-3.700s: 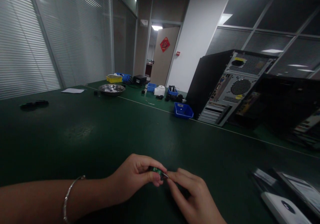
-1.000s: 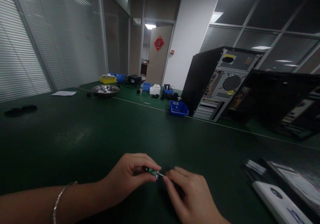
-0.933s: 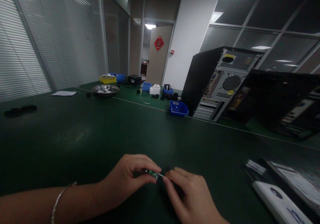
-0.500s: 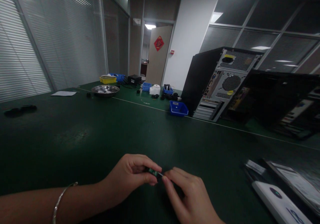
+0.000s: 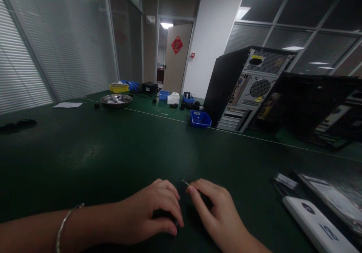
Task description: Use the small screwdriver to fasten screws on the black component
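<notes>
My left hand point(image 5: 160, 211) is over the green tabletop point(image 5: 141, 143) with its fingers curled toward the thumb. Between thumb and fingertips a small dark part point(image 5: 175, 222) just peeks out; the rest of it is hidden by the hand. Close by on the right, my right hand point(image 5: 216, 206) pinches a thin metal pin point(image 5: 185, 182) between thumb and forefinger, its tip pointing up and left. The two hands are apart, with a narrow gap between them.
A white phone-like device point(image 5: 313, 223) and a flat silver-topped unit point(image 5: 330, 196) lie at right. Farther back stand a blue bin point(image 5: 200, 119), a computer tower point(image 5: 243, 91), a metal bowl point(image 5: 116, 101) and a yellow tray point(image 5: 119, 89).
My left hand has turned over, its fingers now curled downward, and the small green circuit board seen in it no longer shows. The pin in my right hand has come away from it.
</notes>
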Demonstrator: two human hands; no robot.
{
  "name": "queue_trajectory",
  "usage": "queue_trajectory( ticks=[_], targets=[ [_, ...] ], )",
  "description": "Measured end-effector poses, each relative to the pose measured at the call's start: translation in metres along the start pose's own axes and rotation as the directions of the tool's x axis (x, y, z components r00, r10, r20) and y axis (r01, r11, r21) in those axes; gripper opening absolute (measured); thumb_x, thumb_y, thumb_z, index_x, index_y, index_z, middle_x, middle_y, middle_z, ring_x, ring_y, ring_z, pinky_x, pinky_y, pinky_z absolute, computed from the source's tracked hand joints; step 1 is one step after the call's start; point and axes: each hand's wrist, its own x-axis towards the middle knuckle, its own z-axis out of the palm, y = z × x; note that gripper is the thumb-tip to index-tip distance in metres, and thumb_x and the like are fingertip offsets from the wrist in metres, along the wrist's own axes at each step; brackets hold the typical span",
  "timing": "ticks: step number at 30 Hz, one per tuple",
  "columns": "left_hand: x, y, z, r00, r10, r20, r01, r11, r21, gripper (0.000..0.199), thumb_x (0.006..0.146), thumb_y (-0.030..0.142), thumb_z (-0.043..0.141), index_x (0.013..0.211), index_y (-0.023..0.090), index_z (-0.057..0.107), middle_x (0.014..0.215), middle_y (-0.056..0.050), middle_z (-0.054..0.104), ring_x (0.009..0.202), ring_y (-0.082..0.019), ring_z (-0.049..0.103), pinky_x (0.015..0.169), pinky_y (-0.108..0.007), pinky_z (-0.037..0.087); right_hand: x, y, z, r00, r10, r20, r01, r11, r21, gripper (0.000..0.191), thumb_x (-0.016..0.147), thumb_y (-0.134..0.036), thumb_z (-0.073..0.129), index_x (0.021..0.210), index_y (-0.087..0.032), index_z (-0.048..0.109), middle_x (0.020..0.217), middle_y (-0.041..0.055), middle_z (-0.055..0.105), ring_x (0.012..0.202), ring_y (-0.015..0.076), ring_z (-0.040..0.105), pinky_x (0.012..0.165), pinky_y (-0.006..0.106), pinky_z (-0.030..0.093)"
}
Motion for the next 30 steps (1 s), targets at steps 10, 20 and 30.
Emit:
queue_trajectory(
  ticks=[10, 20, 30],
  targets=[
    [-0.004, -0.002, 0.007, 0.991, 0.010, -0.131, 0.005, 0.994, 0.108, 0.019, 0.090, 0.020, 0.061, 0.107, 0.023, 0.069, 0.112, -0.007, 0.070, 0.110, -0.024, 0.058, 0.100, -0.040, 0.039, 0.004, -0.001, -0.006, 0.998, 0.017, 0.065, -0.018, 1.000, 0.014, 0.022, 0.097, -0.025, 0.049, 0.084, -0.020, 0.066, 0.080, 0.0020, 0.069, 0.073, 0.0173, 0.065, 0.068, 0.026, 0.044],
    [0.001, 0.021, 0.008, 0.961, -0.269, -0.058, 0.263, 0.835, 0.483, 0.056, 0.065, 0.065, 0.072, 0.086, 0.014, 0.059, 0.091, -0.011, 0.061, 0.078, -0.027, 0.053, 0.076, -0.043, 0.042, 0.005, -0.009, -0.020, 0.917, -0.022, 0.399, 0.013, 1.000, 0.025, 0.025, 0.076, -0.015, 0.074, 0.098, -0.026, 0.070, 0.084, -0.0049, 0.071, 0.069, 0.0125, 0.064, 0.061, 0.019, 0.043],
    [-0.002, 0.014, 0.012, 0.945, -0.281, -0.166, 0.317, 0.908, 0.273, 0.025, 0.068, 0.018, 0.069, 0.090, 0.018, 0.056, 0.093, -0.005, 0.060, 0.081, -0.023, 0.054, 0.072, -0.036, 0.044, 0.003, -0.001, -0.011, 0.929, -0.044, 0.367, 0.049, 0.999, -0.003, 0.014, 0.079, -0.019, 0.070, 0.092, -0.023, 0.070, 0.078, -0.0038, 0.069, 0.063, 0.0114, 0.063, 0.057, 0.018, 0.041]
  ],
)
